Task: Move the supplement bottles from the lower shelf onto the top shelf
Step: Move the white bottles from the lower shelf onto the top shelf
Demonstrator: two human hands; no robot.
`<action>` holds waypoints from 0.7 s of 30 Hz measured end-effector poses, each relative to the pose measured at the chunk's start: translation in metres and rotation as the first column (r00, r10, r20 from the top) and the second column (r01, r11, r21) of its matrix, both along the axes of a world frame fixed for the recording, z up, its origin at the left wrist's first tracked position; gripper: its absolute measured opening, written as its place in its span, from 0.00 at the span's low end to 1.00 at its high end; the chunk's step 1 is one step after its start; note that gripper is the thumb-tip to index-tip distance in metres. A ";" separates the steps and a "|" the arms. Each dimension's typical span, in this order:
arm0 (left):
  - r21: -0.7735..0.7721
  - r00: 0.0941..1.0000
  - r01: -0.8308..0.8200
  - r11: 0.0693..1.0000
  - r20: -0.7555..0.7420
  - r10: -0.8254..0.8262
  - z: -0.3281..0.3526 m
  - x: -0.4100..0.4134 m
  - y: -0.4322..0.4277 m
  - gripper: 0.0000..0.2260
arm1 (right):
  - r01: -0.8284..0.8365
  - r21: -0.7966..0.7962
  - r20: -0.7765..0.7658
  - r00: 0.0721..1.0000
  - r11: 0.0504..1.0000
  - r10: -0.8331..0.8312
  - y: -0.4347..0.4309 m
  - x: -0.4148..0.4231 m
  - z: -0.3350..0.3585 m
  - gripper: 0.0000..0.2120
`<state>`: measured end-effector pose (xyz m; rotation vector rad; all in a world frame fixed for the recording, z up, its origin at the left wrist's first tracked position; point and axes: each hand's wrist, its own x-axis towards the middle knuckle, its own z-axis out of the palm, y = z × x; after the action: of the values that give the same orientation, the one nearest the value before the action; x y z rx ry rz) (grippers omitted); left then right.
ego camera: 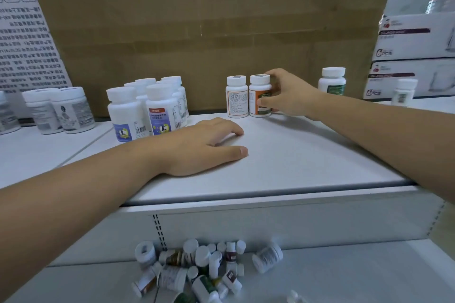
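Right hand (289, 96) has its fingers (265, 101) wrapped round the orange-label bottle (258, 86), left hand (197, 147) flat and empty on the top shelf (295, 155) nearby.

Single cam (head-worn, wide-angle) is supplying the only view. It is looking fwd and down from close in front of the shelving, sitting just above the top shelf (295, 160), which is filling the mid frame. It is facing the cardboard box (209, 19) at the rear; the lower shelf (357, 278) is showing along the btm edge.
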<state>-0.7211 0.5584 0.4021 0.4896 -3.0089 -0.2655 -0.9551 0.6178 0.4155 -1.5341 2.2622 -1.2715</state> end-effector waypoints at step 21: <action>-0.249 0.943 -0.259 0.933 -0.275 0.188 0.007 0.169 0.034 0.21 | 0.238 0.066 -0.396 0.898 0.969 -0.193 0.175 0.162 -0.023 0.17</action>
<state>-0.5524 0.5921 0.4093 0.7064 -2.6559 0.1123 -0.7928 0.7923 0.3921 -1.6513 2.7647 -0.9226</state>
